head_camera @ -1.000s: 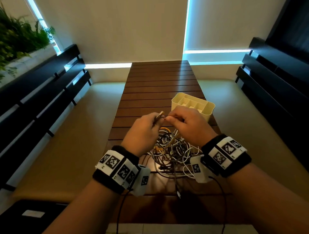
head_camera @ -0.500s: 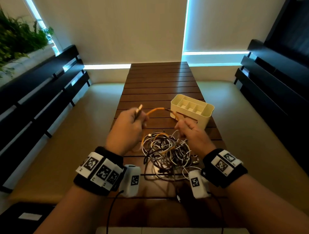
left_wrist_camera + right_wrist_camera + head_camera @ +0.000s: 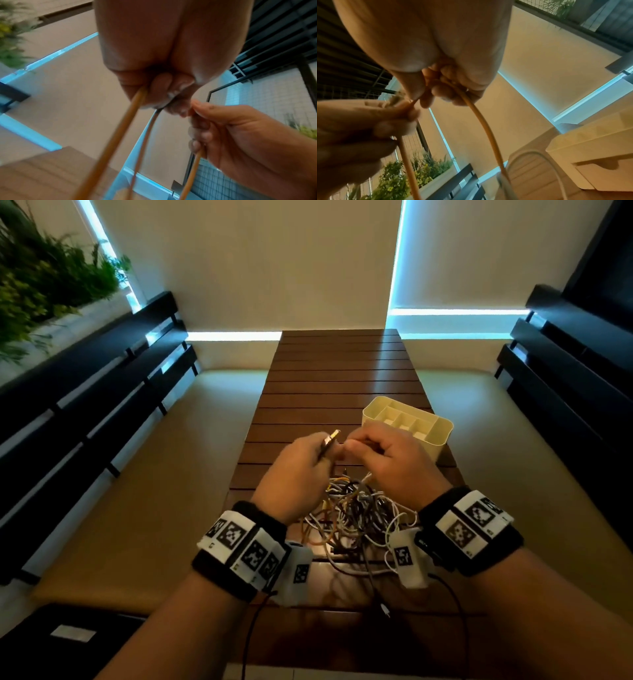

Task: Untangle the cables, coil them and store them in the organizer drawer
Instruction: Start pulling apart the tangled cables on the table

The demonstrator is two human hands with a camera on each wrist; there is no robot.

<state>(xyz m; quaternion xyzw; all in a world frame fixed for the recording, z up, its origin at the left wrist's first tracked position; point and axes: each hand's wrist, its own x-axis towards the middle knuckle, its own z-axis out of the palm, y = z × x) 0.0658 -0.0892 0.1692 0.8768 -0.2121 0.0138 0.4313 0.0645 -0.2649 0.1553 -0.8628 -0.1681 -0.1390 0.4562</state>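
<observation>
A tangle of cables (image 3: 356, 511), white, grey and orange, lies on the slatted wooden table (image 3: 339, 378) between my wrists. Both hands are raised above it and nearly touch. My left hand (image 3: 308, 463) grips an orange cable (image 3: 109, 146), whose metal plug (image 3: 331, 437) sticks up past the fingers. My right hand (image 3: 383, 457) pinches the same orange cable (image 3: 486, 129) close beside the left, and a loop of it hangs down from both fists. A cream organizer (image 3: 407, 424) with several open compartments stands just behind my right hand.
Beige cushioned benches (image 3: 144, 491) run along both sides of the table, backed by dark slatted rails (image 3: 85, 392). A planter with green plants (image 3: 41, 278) sits at the far left. The table stretches on beyond the organizer toward the wall.
The hands were pulled apart half a second ago with the orange cable stretched between them; now they have come back together above the tangle, forming a loop.
</observation>
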